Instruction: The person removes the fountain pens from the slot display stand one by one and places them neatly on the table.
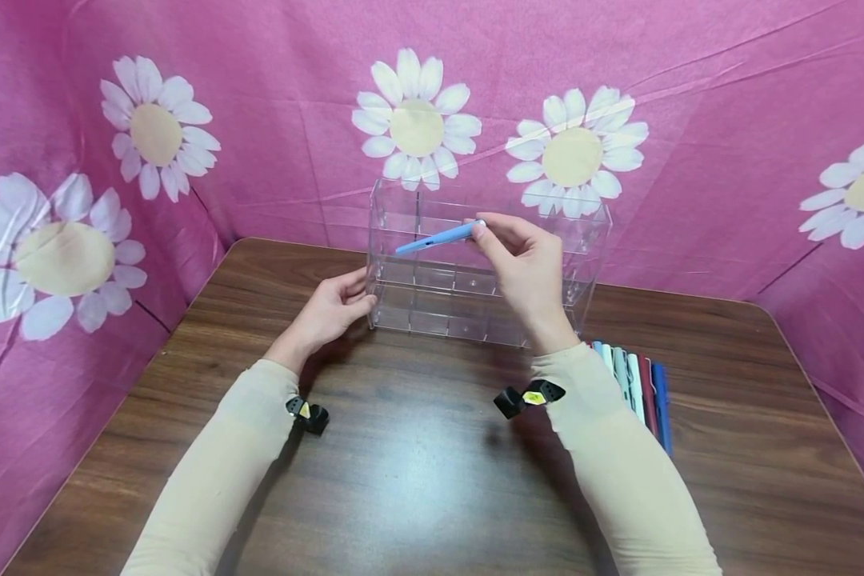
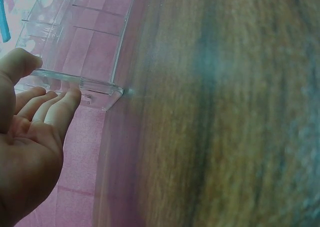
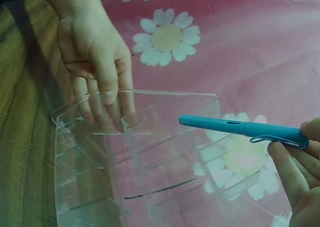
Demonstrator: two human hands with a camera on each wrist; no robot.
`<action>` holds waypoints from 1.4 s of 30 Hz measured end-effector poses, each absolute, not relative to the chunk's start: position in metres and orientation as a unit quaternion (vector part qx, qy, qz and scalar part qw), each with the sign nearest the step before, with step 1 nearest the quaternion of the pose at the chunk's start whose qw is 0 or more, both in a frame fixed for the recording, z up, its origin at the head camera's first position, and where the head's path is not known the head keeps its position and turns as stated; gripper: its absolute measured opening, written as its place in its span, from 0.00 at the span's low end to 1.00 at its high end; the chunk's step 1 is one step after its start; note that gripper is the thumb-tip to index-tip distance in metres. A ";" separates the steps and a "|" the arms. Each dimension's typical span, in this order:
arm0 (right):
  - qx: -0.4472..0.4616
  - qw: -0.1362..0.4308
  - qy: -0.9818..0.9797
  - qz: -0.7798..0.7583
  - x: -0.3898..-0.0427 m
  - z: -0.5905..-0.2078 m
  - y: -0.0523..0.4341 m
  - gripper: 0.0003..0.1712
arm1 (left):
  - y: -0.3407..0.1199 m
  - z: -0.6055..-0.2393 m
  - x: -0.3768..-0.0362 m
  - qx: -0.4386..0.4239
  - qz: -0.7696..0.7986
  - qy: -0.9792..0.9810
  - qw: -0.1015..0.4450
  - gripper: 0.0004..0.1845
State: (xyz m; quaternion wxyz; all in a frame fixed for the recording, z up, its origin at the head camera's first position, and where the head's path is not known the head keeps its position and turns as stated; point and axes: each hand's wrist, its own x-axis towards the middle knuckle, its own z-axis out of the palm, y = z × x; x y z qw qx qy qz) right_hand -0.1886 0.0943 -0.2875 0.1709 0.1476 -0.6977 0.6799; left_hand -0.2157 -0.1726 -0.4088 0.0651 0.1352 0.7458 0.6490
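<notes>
The right hand pinches the blue pen above the clear organizer; the left hand grips its left wall. Risk: the tilted pen may strike a divider and miss its compartment.

A left hand holds the edge of a clear acrylic organizer, thumb above, fingers beneath, beside a wooden bench and pink cloth.
</notes>
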 end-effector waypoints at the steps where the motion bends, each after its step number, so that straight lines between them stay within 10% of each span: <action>1: 0.148 0.174 -0.693 0.683 -0.188 -0.286 0.095 0.14 | -0.173 -0.409 -0.216 0.135 0.649 0.746 0.066 0.31; 42: 0.130 0.230 -0.706 0.658 -0.172 -0.280 0.130 0.12 | -0.172 -0.408 -0.215 0.126 0.647 0.749 0.068 0.31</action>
